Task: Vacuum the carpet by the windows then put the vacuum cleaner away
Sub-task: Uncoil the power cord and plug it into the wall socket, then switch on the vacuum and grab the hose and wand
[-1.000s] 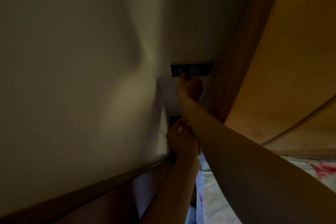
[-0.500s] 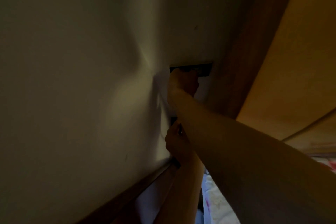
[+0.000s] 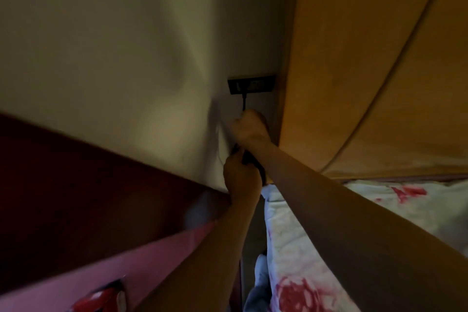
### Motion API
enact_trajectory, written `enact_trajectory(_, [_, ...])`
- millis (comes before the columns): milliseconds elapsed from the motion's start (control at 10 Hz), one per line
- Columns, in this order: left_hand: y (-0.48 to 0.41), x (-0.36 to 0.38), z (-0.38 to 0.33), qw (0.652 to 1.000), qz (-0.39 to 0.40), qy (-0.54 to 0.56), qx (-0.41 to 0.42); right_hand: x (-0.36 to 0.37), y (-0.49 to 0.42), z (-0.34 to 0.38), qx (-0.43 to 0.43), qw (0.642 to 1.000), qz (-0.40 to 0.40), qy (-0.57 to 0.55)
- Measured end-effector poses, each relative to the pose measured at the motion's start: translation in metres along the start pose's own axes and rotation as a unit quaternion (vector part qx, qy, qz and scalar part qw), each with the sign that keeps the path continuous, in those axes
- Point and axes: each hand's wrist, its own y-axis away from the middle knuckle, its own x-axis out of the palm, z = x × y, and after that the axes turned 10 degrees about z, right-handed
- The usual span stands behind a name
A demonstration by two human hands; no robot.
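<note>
The vacuum cleaner is out of view; only a thin black cord (image 3: 244, 102), probably its lead, drops from the wall socket (image 3: 252, 83). The right hand (image 3: 249, 126), arm extended, has its grip closed round the cord just below the socket, probably to control the plug. The left hand (image 3: 240, 177), nearer and lower, grips an unidentifiable dark object (image 3: 246, 159) against the wall (image 3: 126, 58).

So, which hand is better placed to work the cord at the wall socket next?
Right, probably: the right hand grips the cord just below the socket; the left hand is lower, holding a dark object.
</note>
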Motion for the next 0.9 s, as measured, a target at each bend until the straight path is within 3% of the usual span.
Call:
enact_trajectory(100, [0.045, -0.019, -0.005, 0.987, 0.098, -0.122, 0.017, -0.008, 0.055, -0.005, 0.027, 0.995, 0.031, 0.095])
enact_trajectory(200, [0.09, -0.049, -0.013, 0.965, 0.179, -0.182, 0.05, -0.018, 0.106, -0.001, 0.012, 0.991, 0.053, 0.12])
enact_trajectory(300, [0.125, -0.083, -0.011, 0.959, 0.222, -0.171, 0.042, -0.028, 0.145, -0.008, 0.024, 0.974, 0.088, 0.21])
enact_trajectory(400, [0.16, -0.126, -0.001, 0.946, 0.239, -0.208, 0.072, -0.026, 0.203, -0.003, 0.066, 0.954, 0.096, 0.277])
enact_trajectory(600, [0.235, -0.23, 0.044, 0.91, 0.215, -0.325, 0.14, 0.017, 0.279, -0.01, -0.006, 0.911, 0.105, 0.398])
enact_trajectory(900, [0.367, -0.402, 0.169, 0.92, 0.178, -0.331, 0.115, 0.145, 0.455, 0.037, -0.087, 0.849, 0.117, 0.507])
